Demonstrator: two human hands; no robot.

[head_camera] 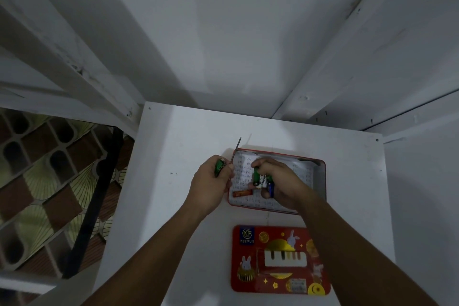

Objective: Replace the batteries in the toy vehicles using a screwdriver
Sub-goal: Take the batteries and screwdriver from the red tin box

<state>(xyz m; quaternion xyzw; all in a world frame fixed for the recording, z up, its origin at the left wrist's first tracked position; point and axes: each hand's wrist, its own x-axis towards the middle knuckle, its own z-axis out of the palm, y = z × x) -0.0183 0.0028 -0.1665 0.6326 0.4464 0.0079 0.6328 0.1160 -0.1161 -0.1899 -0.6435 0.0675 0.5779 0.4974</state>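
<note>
- Nearest us lay a red lid [280, 258].
- Our left hand [211, 184] gripped a green-handled screwdriver [219, 167].
- Our right hand [283, 181] clutched batteries [260, 179] over the open tin [320, 179]; we judged supplies gathered, and that opening a toy should come next.

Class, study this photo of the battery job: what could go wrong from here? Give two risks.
1. The right hand pinches several batteries at once above the tin; one might slip out and roll across the table.
2. The left hand grips the screwdriver, tip bare, close to the right hand; a jab seems possible.
</note>
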